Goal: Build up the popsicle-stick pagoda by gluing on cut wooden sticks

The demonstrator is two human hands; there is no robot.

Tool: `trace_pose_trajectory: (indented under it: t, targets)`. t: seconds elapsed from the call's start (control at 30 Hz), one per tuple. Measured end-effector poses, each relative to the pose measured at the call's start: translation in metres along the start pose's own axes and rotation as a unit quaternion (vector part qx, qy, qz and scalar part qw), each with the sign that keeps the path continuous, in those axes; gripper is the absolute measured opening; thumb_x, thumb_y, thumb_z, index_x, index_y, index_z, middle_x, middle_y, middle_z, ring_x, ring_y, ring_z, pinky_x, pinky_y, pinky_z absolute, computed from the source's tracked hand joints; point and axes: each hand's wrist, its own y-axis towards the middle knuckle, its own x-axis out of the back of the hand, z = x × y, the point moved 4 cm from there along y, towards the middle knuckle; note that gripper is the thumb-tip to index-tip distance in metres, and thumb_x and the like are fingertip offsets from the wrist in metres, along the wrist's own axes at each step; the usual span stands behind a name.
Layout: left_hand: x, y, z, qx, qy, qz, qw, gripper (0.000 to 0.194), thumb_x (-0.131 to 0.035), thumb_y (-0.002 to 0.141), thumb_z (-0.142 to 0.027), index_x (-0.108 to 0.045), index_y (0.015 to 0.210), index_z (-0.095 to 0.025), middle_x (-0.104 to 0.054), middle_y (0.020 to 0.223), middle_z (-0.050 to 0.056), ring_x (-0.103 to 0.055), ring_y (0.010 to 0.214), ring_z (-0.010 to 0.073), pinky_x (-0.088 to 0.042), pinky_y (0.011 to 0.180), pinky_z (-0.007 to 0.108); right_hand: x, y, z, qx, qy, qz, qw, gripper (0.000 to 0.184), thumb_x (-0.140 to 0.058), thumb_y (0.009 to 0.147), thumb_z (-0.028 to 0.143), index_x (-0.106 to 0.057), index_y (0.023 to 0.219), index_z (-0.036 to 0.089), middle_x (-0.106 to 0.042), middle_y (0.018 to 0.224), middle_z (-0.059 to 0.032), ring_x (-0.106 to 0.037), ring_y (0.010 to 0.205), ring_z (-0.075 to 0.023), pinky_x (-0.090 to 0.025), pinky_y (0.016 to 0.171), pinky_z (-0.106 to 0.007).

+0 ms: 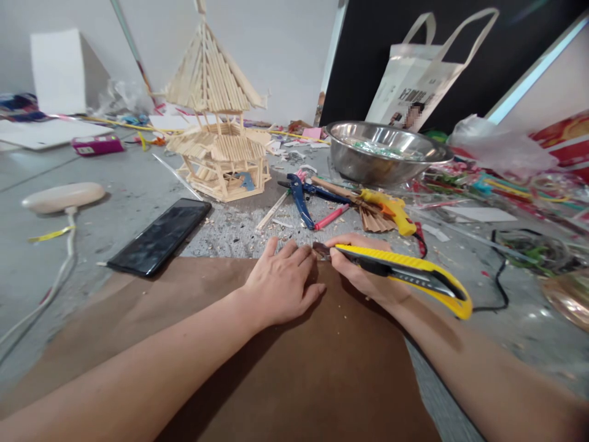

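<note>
Across the front lies a large sheet of brown paper (pixel 350 380). My left hand (pixel 283 282) rests flat on it near its far edge, with the fingers spread a little. Beside it on the right, my right hand (pixel 354 267) grips a yellow utility knife (pixel 405 270). The knife's tip end points left, close to my left fingertips, at the paper's far edge. Whether the blade touches the paper I cannot tell. A black phone (pixel 161 236) lies over the sheet's far left edge.
A pavilion model of thin wooden sticks (pixel 221 147) stands behind. Blue pliers (pixel 301 199), a pink marker (pixel 331 217) and a yellow glue gun (pixel 391 209) lie beyond my hands. Farther back are a metal bowl (pixel 359 162) and a white bag (pixel 391 86). At left sits a white corded device (pixel 64 197).
</note>
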Motion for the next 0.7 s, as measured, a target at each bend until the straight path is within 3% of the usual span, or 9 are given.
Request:
trace_pose_trajectory:
  t: [0.7]
  targets:
    - [0.0008, -0.0007, 0.0000, 0.001, 0.003, 0.002, 1.000, 0.047, -0.030, 0.083, -0.048, -0.051, 0.108, -0.014, -0.055, 0.112, 0.010, -0.044, 0.104, 0.0267, -0.020, 0.091, 0.050, 0.0018, -0.0045, -0.0001, -0.002, -0.009, -0.006, 1.000, 0.017, -0.045, 0.080, 0.028, -0.060, 0.085, 0.023, -0.063, 0.077, 0.0018, -0.056, 0.067, -0.0097, -0.045, 0.065, -0.024]
